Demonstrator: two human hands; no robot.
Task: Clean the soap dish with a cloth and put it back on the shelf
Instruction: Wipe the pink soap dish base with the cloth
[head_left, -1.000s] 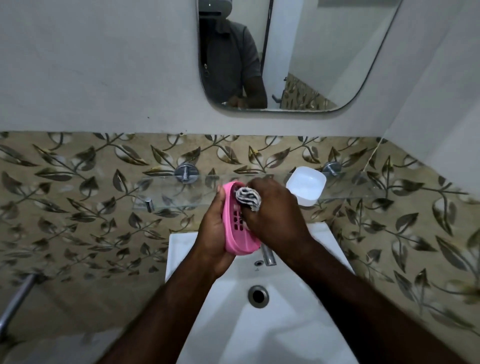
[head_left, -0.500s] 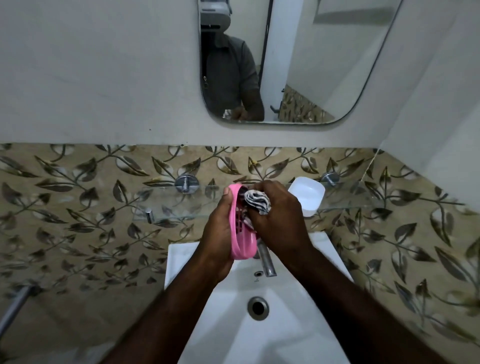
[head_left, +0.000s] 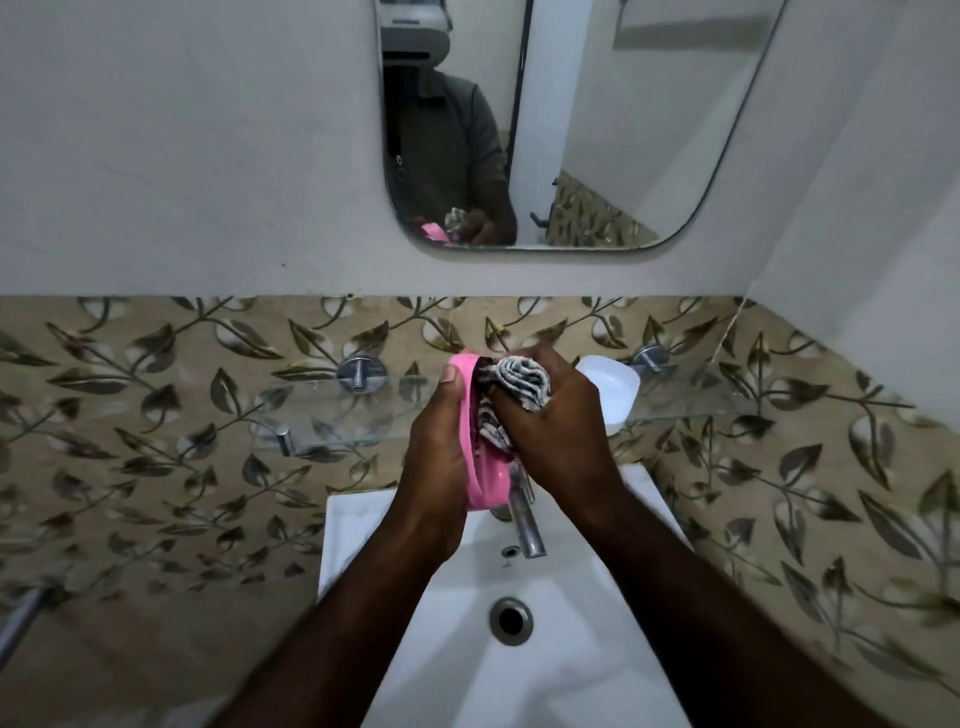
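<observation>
Mid-wipe, dish not back on the shelf yet

Left hand (head_left: 436, 447) gripped the pink soap dish (head_left: 480, 486) on edge, thumb on the rim, other fingers hidden behind it. Just right of that thumb, the right hand (head_left: 558, 439) had its fingers pinched round the bunched striped cloth (head_left: 519, 384), pushed into the dish. Glass shelf (head_left: 322, 415) sat just beyond the fingertips. I'd guess wiping was underway, return left to do.

left hand (head_left: 434, 447): grips pink soap dish (head_left: 475, 467), tilted on edge
right hand (head_left: 558, 431): presses striped cloth (head_left: 519, 387) into dish
place: above white sink (head_left: 363, 530)
</observation>
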